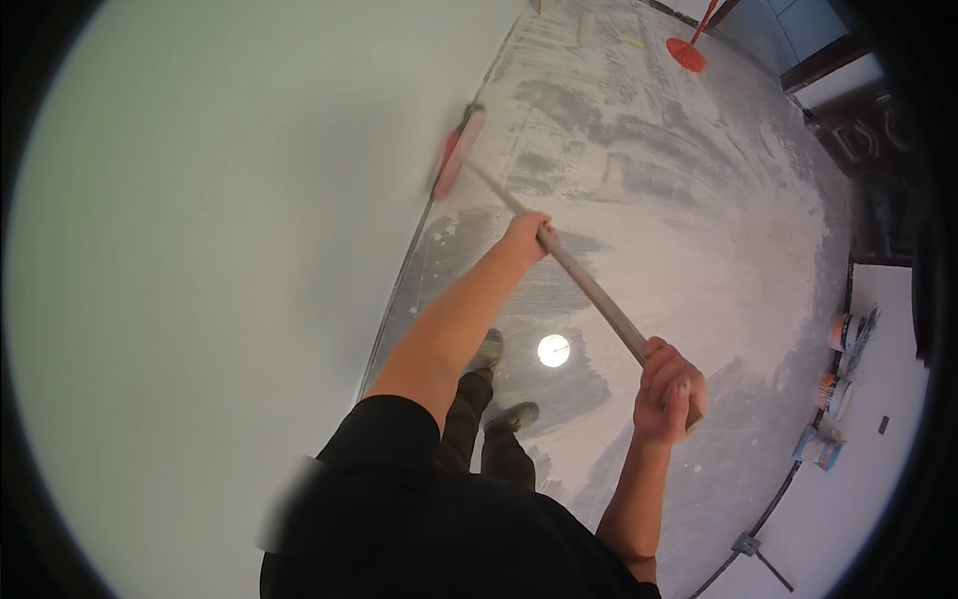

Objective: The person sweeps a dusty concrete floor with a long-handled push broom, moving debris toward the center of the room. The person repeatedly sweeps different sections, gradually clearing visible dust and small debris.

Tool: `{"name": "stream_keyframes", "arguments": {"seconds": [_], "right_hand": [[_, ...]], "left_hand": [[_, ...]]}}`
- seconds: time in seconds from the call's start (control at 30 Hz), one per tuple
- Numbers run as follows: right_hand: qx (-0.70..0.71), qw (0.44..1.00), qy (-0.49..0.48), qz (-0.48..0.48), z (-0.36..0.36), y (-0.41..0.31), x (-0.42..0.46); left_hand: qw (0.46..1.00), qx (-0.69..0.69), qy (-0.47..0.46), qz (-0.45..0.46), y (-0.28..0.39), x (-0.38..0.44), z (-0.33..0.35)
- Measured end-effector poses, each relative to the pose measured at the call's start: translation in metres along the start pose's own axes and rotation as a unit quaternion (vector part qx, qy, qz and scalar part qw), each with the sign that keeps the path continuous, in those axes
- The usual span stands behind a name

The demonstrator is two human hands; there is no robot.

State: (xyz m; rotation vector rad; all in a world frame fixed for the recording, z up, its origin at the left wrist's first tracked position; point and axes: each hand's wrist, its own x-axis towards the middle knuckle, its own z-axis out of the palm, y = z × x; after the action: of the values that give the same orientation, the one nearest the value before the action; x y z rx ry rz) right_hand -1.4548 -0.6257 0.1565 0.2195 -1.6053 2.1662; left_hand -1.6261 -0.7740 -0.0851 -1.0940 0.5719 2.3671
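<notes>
Both hands grip a long wooden broom handle (599, 293) that slants across the view above the floor. My left hand (530, 236) is closed around its middle, with the arm stretched out. Near the handle's rear end, my right hand (668, 393) holds it in a fist, and a short stub shows past the palm. At the far end is the broom's pink and red head (458, 153), blurred, along the foot of the pale wall. Whether its bristles touch the wall or only the floor I cannot tell.
White dust streaks the grey floor (696, 269). A pale wall (194, 284) runs along my left. A red round brush (685, 55) on a pole is at the far end. Buckets (835, 395) and a blue-and-white bag (817, 448) line the right wall, near a dark carved door (853, 138).
</notes>
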Motion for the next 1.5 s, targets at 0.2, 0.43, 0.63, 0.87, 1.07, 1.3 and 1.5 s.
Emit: {"name": "stream_keyframes", "arguments": {"seconds": [0.2, 0.43, 0.63, 0.87, 1.07, 1.3, 1.5], "right_hand": [[0.016, 0.999, 0.027, -0.012, -0.022, -0.083, -0.005], [0.099, 0.990, -0.030, 0.092, -0.019, -0.072, -0.012], [-0.064, 0.991, -0.114, -0.016, 0.001, -0.030, -0.018], [0.012, 0.998, -0.008, 0.059, -0.028, -0.120, -0.020], [0.178, 0.958, 0.037, 0.221, -0.017, -0.069, -0.039], [0.107, 0.981, 0.072, 0.145, -0.030, -0.046, -0.057], [-0.032, 0.998, 0.006, 0.046, -0.010, -0.056, -0.077]], "left_hand": [[0.998, -0.044, -0.020, -0.028, -0.060, -0.075, 0.024], [0.992, 0.002, 0.127, -0.017, -0.063, -0.106, -0.059], [0.999, 0.018, 0.037, -0.020, -0.025, -0.050, -0.016], [0.994, -0.042, 0.069, -0.068, -0.085, -0.157, -0.019], [0.937, -0.110, 0.211, -0.255, -0.104, -0.168, -0.202], [0.967, -0.024, 0.221, -0.122, -0.099, -0.070, -0.198], [0.970, 0.231, -0.063, 0.054, -0.071, -0.072, -0.058]]}}
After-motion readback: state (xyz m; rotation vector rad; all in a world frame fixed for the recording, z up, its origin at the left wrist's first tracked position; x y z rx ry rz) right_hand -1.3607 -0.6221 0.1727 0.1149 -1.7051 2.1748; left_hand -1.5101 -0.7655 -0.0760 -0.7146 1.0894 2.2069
